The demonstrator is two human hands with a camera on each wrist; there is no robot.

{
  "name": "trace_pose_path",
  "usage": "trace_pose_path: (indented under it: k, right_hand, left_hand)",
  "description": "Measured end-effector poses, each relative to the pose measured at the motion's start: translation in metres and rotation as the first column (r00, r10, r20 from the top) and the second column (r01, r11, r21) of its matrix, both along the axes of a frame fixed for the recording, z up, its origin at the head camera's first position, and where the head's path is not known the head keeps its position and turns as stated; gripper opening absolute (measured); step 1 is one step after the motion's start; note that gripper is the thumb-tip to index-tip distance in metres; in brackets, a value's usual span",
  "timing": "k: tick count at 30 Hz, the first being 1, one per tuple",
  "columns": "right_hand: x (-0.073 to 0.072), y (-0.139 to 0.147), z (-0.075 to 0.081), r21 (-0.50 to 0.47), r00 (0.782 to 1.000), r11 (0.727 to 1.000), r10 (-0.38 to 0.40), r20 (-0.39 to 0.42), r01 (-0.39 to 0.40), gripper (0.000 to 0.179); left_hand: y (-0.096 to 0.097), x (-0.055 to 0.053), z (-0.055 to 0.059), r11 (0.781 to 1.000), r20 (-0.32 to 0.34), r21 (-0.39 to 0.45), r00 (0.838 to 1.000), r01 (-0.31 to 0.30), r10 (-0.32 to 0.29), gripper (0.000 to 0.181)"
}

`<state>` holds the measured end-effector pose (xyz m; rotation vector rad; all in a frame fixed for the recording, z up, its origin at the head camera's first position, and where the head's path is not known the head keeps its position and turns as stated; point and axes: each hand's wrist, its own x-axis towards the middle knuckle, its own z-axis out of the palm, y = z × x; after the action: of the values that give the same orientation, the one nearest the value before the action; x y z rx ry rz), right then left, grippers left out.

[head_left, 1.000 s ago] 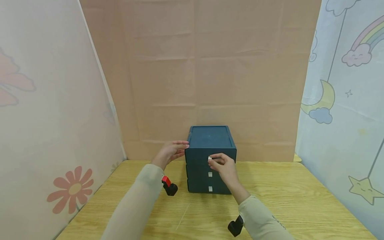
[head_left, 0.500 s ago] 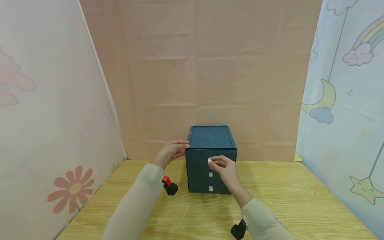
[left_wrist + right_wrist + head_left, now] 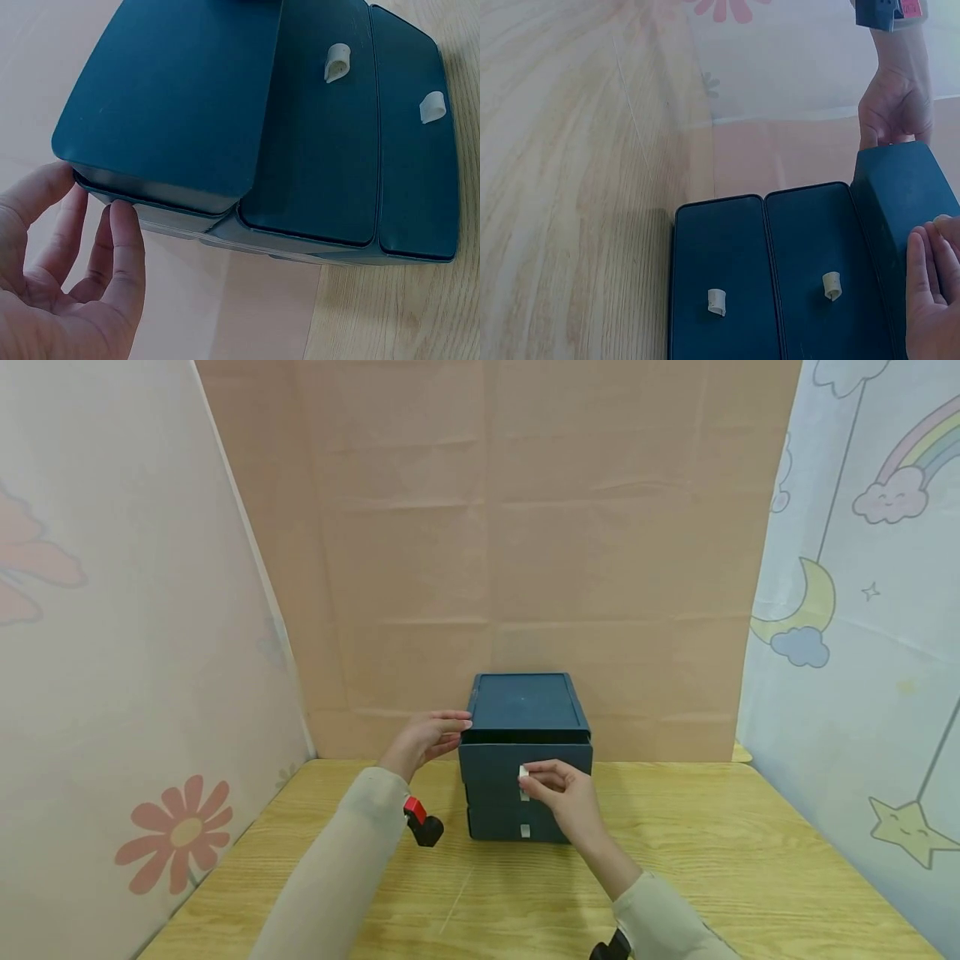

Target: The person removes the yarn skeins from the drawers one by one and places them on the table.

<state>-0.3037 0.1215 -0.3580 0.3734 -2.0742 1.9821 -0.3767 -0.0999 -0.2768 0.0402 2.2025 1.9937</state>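
Observation:
A dark blue cabinet (image 3: 528, 700) with three stacked drawers stands on the table. Its top drawer (image 3: 487, 764) is pulled partway out, leaving a dark gap under the cabinet's lid. My right hand (image 3: 573, 797) pinches the white pull tab (image 3: 523, 771) on that drawer's front between thumb and fingers. The left hand (image 3: 427, 741) touches the cabinet's upper left side near the front corner. In the left wrist view its fingertips (image 3: 124, 214) lie along the side wall. The middle drawer (image 3: 322, 127) and bottom drawer (image 3: 416, 165) are closed, each with a white loop tab.
The cabinet sits on a wood-grain table (image 3: 690, 852) close to a brown paper backdrop (image 3: 390, 568). A flower-printed panel (image 3: 150, 677) stands at the left, and a panel with moon and stars (image 3: 855, 693) at the right. Black cameras are strapped at both wrists.
The top drawer has slid out toward me, from closed to partly open. My right hand has moved back and slightly down with its tab. The left hand has stayed at the cabinet's side.

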Motion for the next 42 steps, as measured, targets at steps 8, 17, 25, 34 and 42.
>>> trace_pose_path:
  k: [8,17,25,34,42]
  right_hand:
    - [0.014,0.0,-0.002,0.007,0.999,1.0,0.029,-0.04,-0.028,0.025]
    - [0.03,-0.002,-0.002,-0.003,0.999,1.0,0.005,0.032,-0.005,0.023]
    - [0.045,-0.002,-0.002,-0.011,0.997,1.0,0.026,0.075,-0.026,0.027]
    - [0.056,-0.004,0.0,-0.015,0.996,1.0,0.012,0.094,-0.01,0.026]
    - [0.061,-0.004,0.0,-0.024,0.995,1.0,0.017,0.095,-0.014,0.027]
  left_hand:
    - [0.0,-0.002,0.0,1.0,0.008,-0.007,1.0,-0.001,0.002,0.028]
    - [0.0,0.002,0.0,1.0,0.001,-0.001,1.0,-0.012,0.012,0.028]
    - [0.001,0.001,0.0,0.999,0.004,-0.001,0.999,-0.034,0.034,0.025]
    - [0.0,0.0,-0.001,1.0,-0.009,-0.006,1.0,-0.019,0.019,0.026]
    - [0.0,-0.001,0.0,1.0,0.0,0.004,1.0,-0.029,0.029,0.025]
